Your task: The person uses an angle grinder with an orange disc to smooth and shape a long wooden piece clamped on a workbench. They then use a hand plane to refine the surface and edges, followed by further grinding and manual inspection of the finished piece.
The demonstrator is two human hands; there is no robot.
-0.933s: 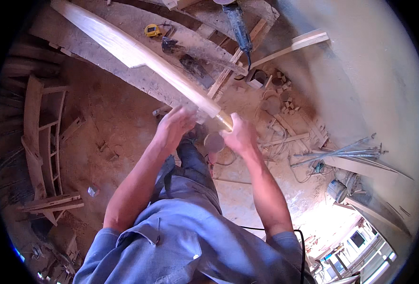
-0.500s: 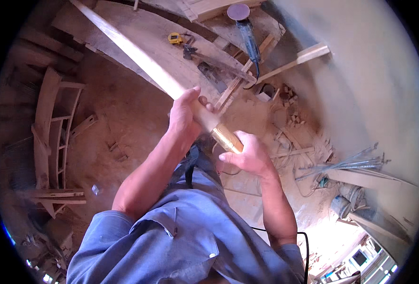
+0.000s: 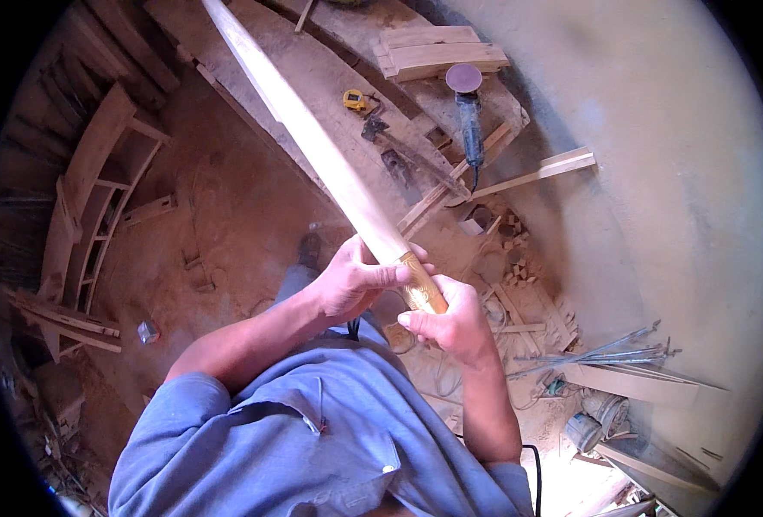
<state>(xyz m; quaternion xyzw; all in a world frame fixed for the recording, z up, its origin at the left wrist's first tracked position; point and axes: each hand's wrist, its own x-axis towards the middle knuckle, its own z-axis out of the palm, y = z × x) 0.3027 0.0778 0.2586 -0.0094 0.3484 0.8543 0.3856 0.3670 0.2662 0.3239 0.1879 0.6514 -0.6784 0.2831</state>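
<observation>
A long pale wooden pole (image 3: 330, 159) slants from my body up toward the far left. Its near end carries a gold, patterned sleeve (image 3: 422, 293). My left hand (image 3: 354, 280) is closed round the pole where bare wood meets the gold, its thumb lying across the sleeve. My right hand (image 3: 457, 323) grips the near end of the sleeve, with the thumb in front and the other fingers partly hidden. Beyond the hands, the pole's far part passes over a plank-topped workbench (image 3: 226, 43).
On the bench lie a yellow tape measure (image 3: 355, 100), a hammer (image 3: 375, 128) and a sander with a round disc (image 3: 469, 116). Curved boards (image 3: 446, 53) are stacked behind. A curved wooden frame (image 3: 84, 194) stands left. Metal rods (image 3: 606, 351) and buckets (image 3: 583, 431) lie right, near wood offcuts (image 3: 515, 250).
My left hand has slid down the pole to the gold sleeve, close to my right hand. The pole has turned a little steeper, and the view has shifted.
</observation>
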